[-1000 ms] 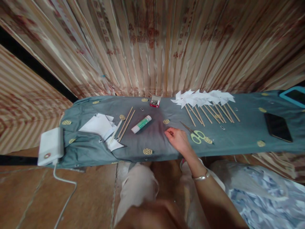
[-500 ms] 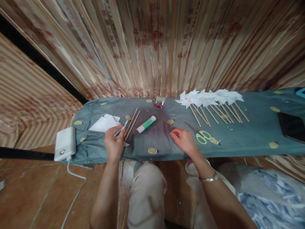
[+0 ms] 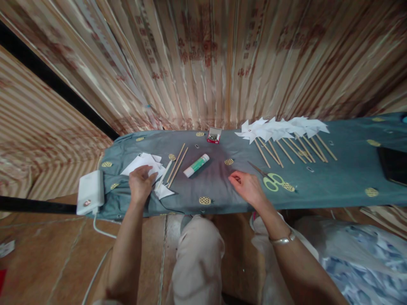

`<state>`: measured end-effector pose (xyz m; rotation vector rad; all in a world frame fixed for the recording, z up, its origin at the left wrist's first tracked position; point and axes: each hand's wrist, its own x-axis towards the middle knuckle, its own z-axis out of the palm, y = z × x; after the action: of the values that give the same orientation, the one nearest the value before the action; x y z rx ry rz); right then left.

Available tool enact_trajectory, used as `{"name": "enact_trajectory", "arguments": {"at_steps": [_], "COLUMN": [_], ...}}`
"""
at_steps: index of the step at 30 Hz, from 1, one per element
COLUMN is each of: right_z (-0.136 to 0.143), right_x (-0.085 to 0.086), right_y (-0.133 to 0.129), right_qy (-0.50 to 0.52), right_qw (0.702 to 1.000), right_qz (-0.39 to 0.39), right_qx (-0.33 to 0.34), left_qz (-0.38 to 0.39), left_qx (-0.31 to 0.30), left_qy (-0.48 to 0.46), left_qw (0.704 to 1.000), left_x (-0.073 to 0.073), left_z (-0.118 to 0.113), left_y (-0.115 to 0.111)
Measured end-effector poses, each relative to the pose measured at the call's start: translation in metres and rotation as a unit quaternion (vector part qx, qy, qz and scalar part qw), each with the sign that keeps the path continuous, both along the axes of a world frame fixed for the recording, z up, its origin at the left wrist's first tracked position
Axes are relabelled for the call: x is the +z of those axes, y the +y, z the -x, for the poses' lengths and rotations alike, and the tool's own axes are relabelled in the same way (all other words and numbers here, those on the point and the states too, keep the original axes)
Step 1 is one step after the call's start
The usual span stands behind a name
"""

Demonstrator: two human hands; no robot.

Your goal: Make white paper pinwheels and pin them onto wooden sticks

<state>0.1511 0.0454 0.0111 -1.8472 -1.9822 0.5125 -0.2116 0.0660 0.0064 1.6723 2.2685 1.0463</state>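
My left hand (image 3: 141, 183) is over the stack of white paper pieces (image 3: 136, 163) at the left of the table, fingers and thumb apart at the paper's edge. Beside it lie a white stick (image 3: 164, 174), a small folded paper piece (image 3: 163, 192) and two wooden sticks (image 3: 178, 167). My right hand (image 3: 246, 185) rests on the cloth with its fingers curled together; anything between the fingertips is too small to make out. Green-handled scissors (image 3: 270, 180) are just right of it. A glue stick (image 3: 196, 165) lies between my hands.
Paper pinwheels on sticks (image 3: 280, 129) lie in a row at the back right. A small open red box (image 3: 214, 135) is at the back middle. A white power bank (image 3: 90, 192) with a cable sits at the left edge, a dark phone (image 3: 392, 165) at the right.
My left hand has let go of the white stick, which now lies beside the wooden sticks, and has moved left to the paper stack. My right hand has barely moved.
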Motion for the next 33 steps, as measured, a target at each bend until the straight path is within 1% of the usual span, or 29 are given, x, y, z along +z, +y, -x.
{"name": "enact_trajectory", "arguments": {"at_steps": [4,8,13,18,21,25,28,33], "right_z": [0.0007,0.0008,0.0007,0.0005,0.0005,0.0008,0.0011,0.0015], "right_x": [0.0004,-0.0004,-0.0022,-0.0027,-0.0027,-0.0025,-0.0017,-0.0002], "right_y": [-0.0003,-0.0001,0.0012,0.001,0.0007,0.0007,0.0006,0.0004], "right_qy": [0.0,-0.001,-0.012,-0.013,-0.014,-0.016,-0.018,-0.022], "right_qw": [1.0,1.0,1.0,1.0,1.0,1.0,1.0,1.0], "right_qz": [0.001,0.001,-0.001,-0.004,-0.005,-0.004,-0.002,0.005], "right_qx": [-0.005,-0.007,-0.009,-0.005,-0.004,-0.007,-0.005,-0.008], "left_qz": [0.01,0.005,0.003,-0.004,0.0,0.006,-0.001,-0.019], "left_qx": [0.01,0.008,0.012,0.001,0.021,0.069,0.095,0.116], "left_qy": [-0.037,-0.064,-0.079,-0.082,-0.065,-0.058,-0.078,-0.14], "left_qw": [0.999,0.998,0.997,0.997,0.998,0.996,0.992,0.983], "left_x": [0.0026,0.0009,-0.0018,0.0015,0.0018,-0.0016,-0.0036,-0.0036], "left_z": [-0.0012,0.0015,0.0039,0.0021,0.002,0.0039,0.0045,0.0026], "left_y": [-0.0013,-0.0024,-0.002,-0.0027,-0.0017,0.0011,0.0023,0.0024]}}
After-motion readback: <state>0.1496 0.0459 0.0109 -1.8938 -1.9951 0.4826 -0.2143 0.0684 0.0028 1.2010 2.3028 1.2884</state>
